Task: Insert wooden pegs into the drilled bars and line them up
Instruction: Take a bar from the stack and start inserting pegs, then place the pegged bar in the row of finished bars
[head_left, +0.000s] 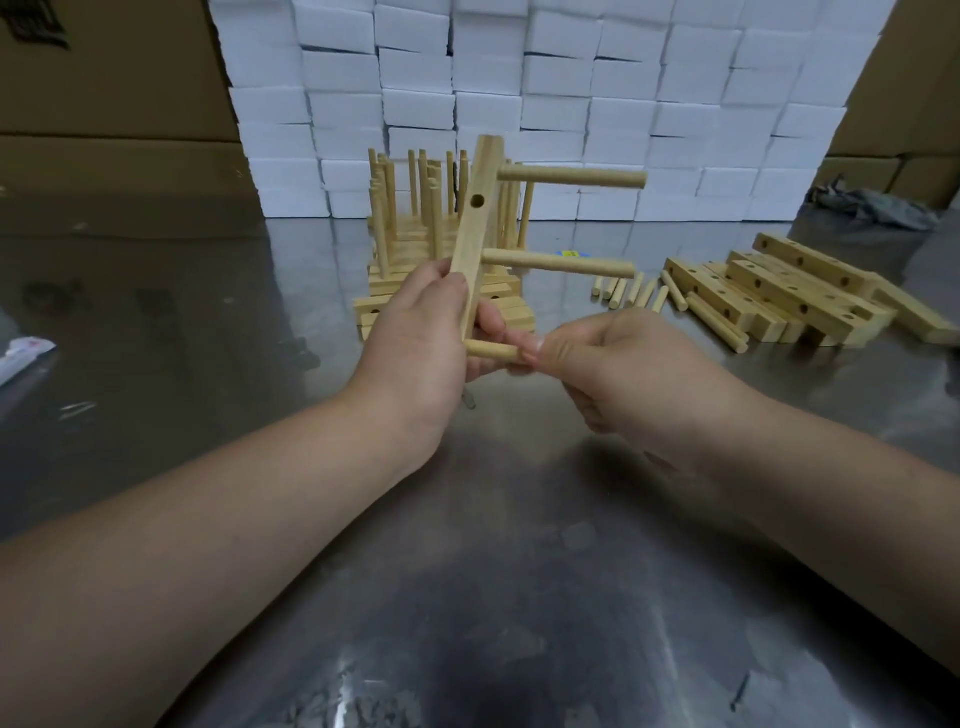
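Fingers (537, 349) of the right hand (628, 374) are clamped on a peg (492, 352) by its outer end, its tip at the lowest hole of the drilled bar (475, 228), seemingly to press it straight in. The left hand (415, 332) grips the bar's lower part, holding it nearly upright above the counter (519, 545) so the holes face sideways. Two seated pegs (561, 262) jut right; one hole (478, 200) is empty. Loose pegs (623, 293) and spare bars (795, 296) lie near on the right; finished bars (400, 312) stand behind.

Left hand (415, 322) grips bar (475, 223) at its lower end; right hand (613, 369) pinches peg (491, 352) just right of bar
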